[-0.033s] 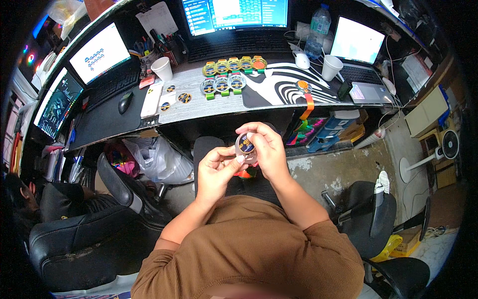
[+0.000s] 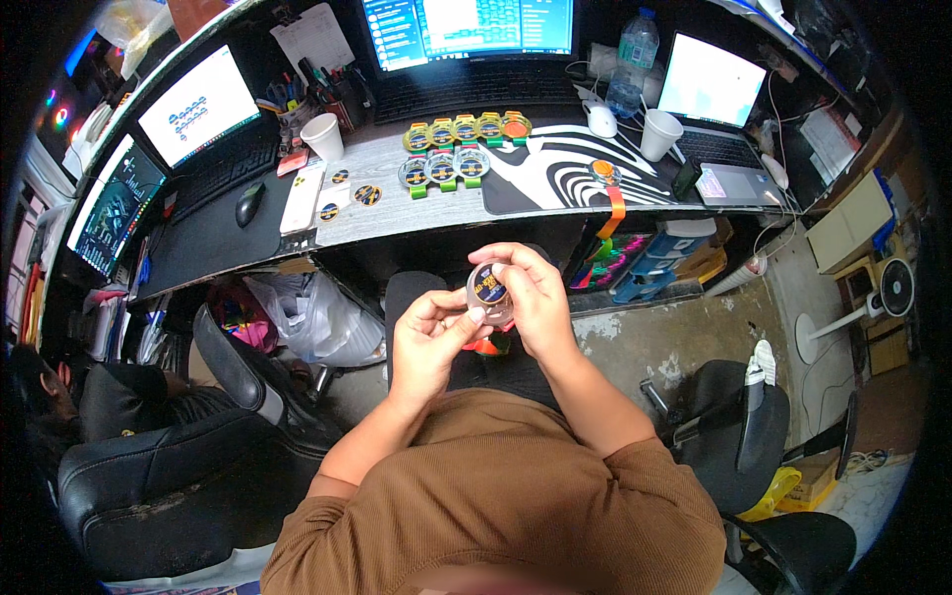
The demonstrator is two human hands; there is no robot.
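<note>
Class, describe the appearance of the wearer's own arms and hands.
The brown, finely ribbed sleeves stop well above the wrists, leaving the forearms bare. The left hand and right hand are ungloved; no watch or bracelet shows.

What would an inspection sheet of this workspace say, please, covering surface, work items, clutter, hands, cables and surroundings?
Surface: grey desk top, with a striped mat toward the right.
Work items: a round piece with a dark-and-gold label is held above the lap; medals lie in two rows; loose round stickers lie to their left.
Clutter: left cup, right cup, plastic bottle.
Hands: left hand and right hand both grip the round piece.
Cables: coiled cables on the floor, right.
Surroundings: black chairs, white fan, another person at left.
</note>
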